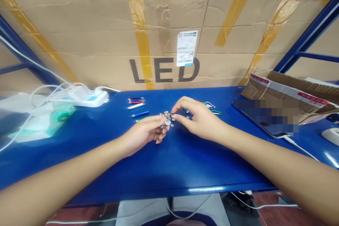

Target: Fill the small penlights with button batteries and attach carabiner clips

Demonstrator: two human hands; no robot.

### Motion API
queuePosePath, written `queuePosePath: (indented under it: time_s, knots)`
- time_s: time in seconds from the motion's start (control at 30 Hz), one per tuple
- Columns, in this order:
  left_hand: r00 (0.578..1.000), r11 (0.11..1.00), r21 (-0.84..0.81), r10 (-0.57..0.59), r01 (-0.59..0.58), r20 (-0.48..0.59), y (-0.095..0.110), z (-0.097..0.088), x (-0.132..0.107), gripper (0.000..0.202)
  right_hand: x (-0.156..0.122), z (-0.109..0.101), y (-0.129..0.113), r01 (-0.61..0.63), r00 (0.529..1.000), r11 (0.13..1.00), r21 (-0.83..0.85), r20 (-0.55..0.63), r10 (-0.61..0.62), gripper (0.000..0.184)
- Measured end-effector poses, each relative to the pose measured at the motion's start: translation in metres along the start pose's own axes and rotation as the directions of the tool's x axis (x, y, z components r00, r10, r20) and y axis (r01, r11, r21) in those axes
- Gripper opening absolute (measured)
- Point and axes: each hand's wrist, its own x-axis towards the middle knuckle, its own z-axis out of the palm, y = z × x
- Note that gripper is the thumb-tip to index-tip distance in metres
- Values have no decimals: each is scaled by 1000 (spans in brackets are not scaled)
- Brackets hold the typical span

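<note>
My left hand is closed around a small, shiny, clear-looking cylinder with a round silvery end facing right. Thumb and forefinger of my right hand pinch a small dark-looking disc, probably a button cell. Several silvery button cells lie loose on the blue table between and behind my hands. Left of them rest slim metal tubes, among them a blue tube and a silver tube. A green tube and metal clips show partly behind my right hand.
A white power strip with cables stands at the back left, beside a green-and-white plastic packet. On the right, a charging phone leans against an open cardboard box. A large carton walls off the back.
</note>
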Motion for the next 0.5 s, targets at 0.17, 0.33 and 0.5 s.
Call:
queuePosePath:
  time_s: [0.17, 0.33, 0.5]
  knots:
    - [1000, 1000, -28, -1, 1, -6, -2, 0, 0, 19, -2, -9, -24, 159, 985, 985, 69, -71, -154, 6]
    - [1000, 999, -50, -1, 0, -10, -3, -1, 1, 17, -4, -10, -28, 207, 978, 977, 59, -24, -206, 6]
    - [1000, 998, -59, -13, 13, -5, -3, -3, 3, 17, -5, -7, -24, 231, 973, 972, 32, -27, -230, 7]
